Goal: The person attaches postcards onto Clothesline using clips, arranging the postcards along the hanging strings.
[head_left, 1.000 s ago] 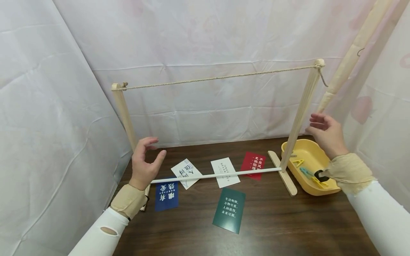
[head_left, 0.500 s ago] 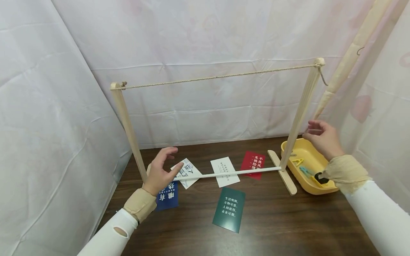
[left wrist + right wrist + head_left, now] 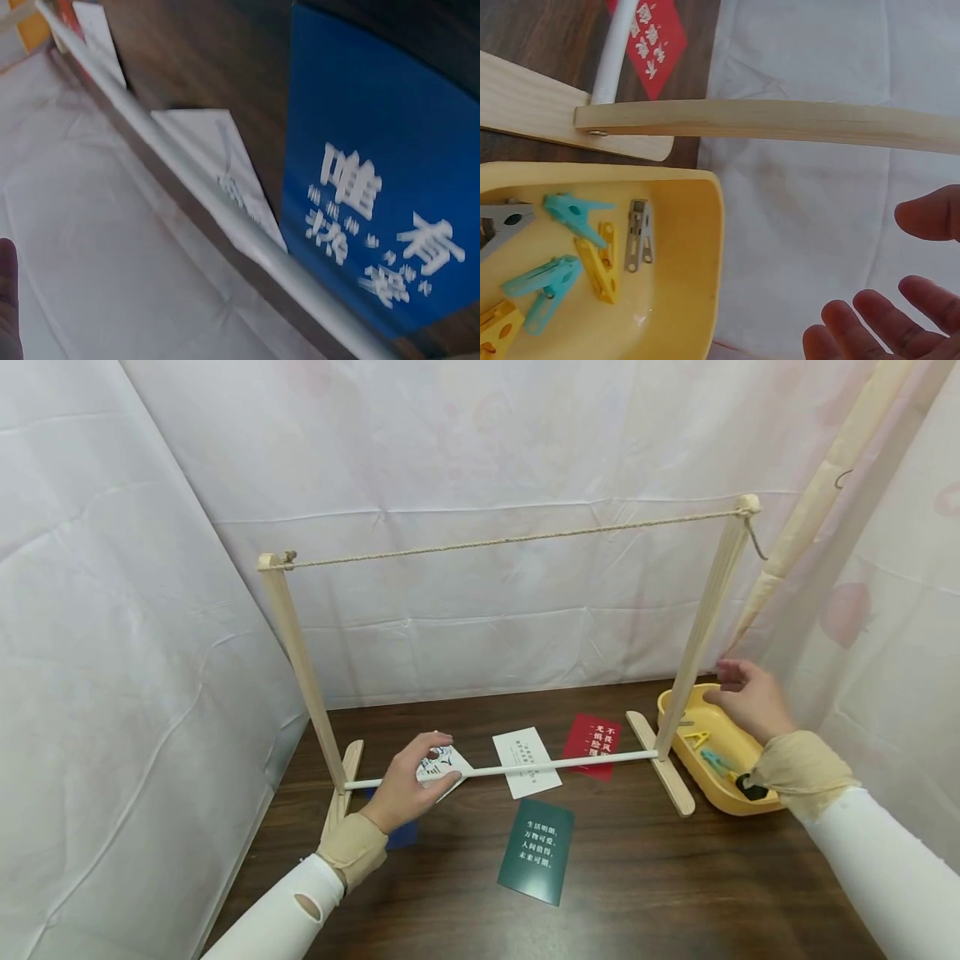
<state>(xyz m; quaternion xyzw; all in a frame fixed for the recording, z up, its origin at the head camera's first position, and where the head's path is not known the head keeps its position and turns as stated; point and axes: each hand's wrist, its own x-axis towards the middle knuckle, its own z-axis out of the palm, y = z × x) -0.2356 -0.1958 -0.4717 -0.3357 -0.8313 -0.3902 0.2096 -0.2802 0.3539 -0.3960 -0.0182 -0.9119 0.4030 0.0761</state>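
Hovering above the white card with black lettering [image 3: 444, 762], the left hand [image 3: 405, 789] has its thumb and fingers parted, and I can see the card between them. From where I stand, it also hides much of the blue card [image 3: 403, 835], which shows just right of the wrist. A white rod [image 3: 562, 764], partly covered by that hand, runs on to its right. Past the thumb lies the white card with small print [image 3: 527, 764]; the green card [image 3: 537, 852] is also right of the hand but closer to the person, and the red card [image 3: 592, 735] sits farther right again.

The right hand [image 3: 753, 702] hangs above the yellow tub [image 3: 694, 255], fingers slightly bent, thumb apart from them. Below it in the tub are teal clips [image 3: 571, 213], yellow clips [image 3: 600, 271] and a slim metal clip [image 3: 635, 232]. Left of that hand rises a wooden post [image 3: 701, 635]; another post [image 3: 300, 668] stands left of the left hand. A string [image 3: 517, 540] stretches between their tops, higher than both hands.
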